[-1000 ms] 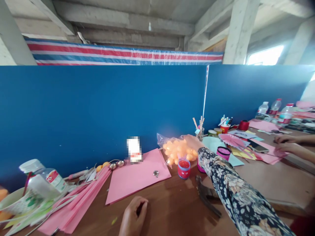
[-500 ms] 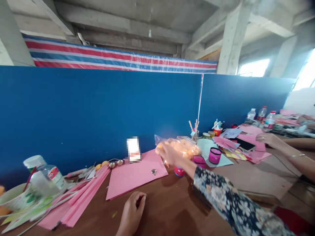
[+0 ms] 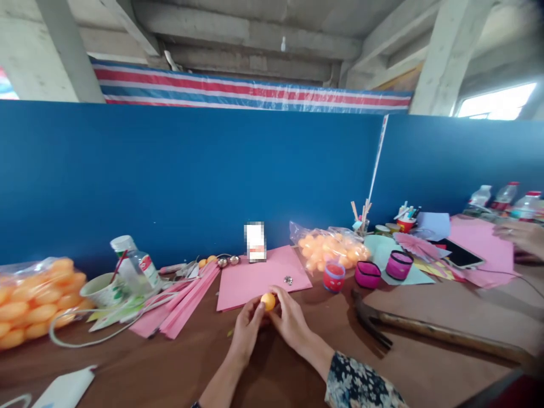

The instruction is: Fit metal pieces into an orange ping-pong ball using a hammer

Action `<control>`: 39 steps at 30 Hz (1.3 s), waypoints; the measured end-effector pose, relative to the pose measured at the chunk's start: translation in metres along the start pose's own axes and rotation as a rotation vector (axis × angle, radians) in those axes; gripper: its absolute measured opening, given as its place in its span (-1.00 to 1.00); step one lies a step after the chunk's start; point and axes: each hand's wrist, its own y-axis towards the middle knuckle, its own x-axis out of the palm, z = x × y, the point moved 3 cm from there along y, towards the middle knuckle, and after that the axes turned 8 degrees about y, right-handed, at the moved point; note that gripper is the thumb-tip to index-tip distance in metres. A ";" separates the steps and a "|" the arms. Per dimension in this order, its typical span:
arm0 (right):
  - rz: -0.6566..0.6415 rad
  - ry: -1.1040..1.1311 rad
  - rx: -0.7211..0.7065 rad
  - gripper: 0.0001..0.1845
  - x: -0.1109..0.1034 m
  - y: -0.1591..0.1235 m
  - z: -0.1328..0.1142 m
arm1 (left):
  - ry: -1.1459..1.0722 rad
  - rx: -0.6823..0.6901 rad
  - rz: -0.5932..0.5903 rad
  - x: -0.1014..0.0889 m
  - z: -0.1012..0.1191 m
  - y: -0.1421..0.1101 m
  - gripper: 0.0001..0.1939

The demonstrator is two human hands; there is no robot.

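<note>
An orange ping-pong ball (image 3: 268, 301) is held between my two hands above the brown table. My left hand (image 3: 247, 330) closes on its left side, with the thumb against it. On the other side, my right hand (image 3: 293, 322) grips it with fingers and thumb; some fingertips are hidden. Just beyond them lie pink paper sheets (image 3: 242, 286) with a small cluster of silvery pieces (image 3: 288, 280) on top. A clear plastic bag of orange balls (image 3: 327, 246) rests behind and to the right.
A hammer (image 3: 442, 328) lies at right, near a red cup (image 3: 334, 277) and two magenta bands (image 3: 368, 274). At left are another bag of balls (image 3: 38, 300), a paper cup (image 3: 102, 290), bottles and pink strips (image 3: 191, 300). A co-worker's hand (image 3: 521, 235) appears far right.
My right hand has come back from the bag of balls to my left hand, and an orange ball is now between them. The view has turned left, showing the second bag.
</note>
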 end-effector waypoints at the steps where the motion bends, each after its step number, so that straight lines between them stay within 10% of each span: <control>1: -0.003 0.012 -0.002 -0.52 0.000 -0.001 -0.002 | 0.001 0.012 -0.006 0.000 0.001 -0.001 -0.60; 22: -0.029 0.460 0.218 -0.69 -0.003 0.000 -0.022 | -0.269 -0.034 -0.010 -0.006 0.016 -0.008 -0.64; 31: -0.059 0.751 0.470 -0.61 0.009 -0.003 -0.006 | 0.131 0.187 0.108 -0.008 0.027 -0.008 -0.65; 39: -0.063 0.734 0.632 -0.42 0.012 -0.010 -0.004 | -0.081 0.072 -0.109 0.001 0.029 -0.013 -0.54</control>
